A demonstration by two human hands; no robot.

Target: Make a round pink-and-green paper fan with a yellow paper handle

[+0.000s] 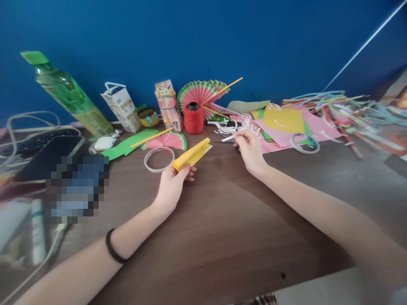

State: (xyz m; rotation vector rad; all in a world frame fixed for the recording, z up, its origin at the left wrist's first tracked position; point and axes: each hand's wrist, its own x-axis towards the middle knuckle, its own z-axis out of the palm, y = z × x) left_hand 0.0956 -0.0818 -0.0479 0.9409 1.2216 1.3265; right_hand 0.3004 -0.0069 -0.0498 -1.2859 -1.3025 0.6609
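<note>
My left hand (171, 186) grips a piece of folded yellow paper (192, 156) between thumb and fingers, above the table. A white edge shows at the paper's right end. My right hand (249, 150) is closed in a pinch on a thin white strip (228, 138), beside a heap of white paper strips (240, 126). Dark scissors (222, 142) lie partly hidden under that hand. A roll of tape (159, 159) rests just left of the yellow paper. Behind it are a small pleated paper fan (165, 141) and a red thread spool (193, 118).
Along the blue wall stand a green bottle (73, 93), a milk carton (122, 108) and a larger pleated fan (199, 95). Colored paper sheets (282, 120) and another tape roll (304, 143) lie at right. Phones (49, 156) and cables crowd the left side.
</note>
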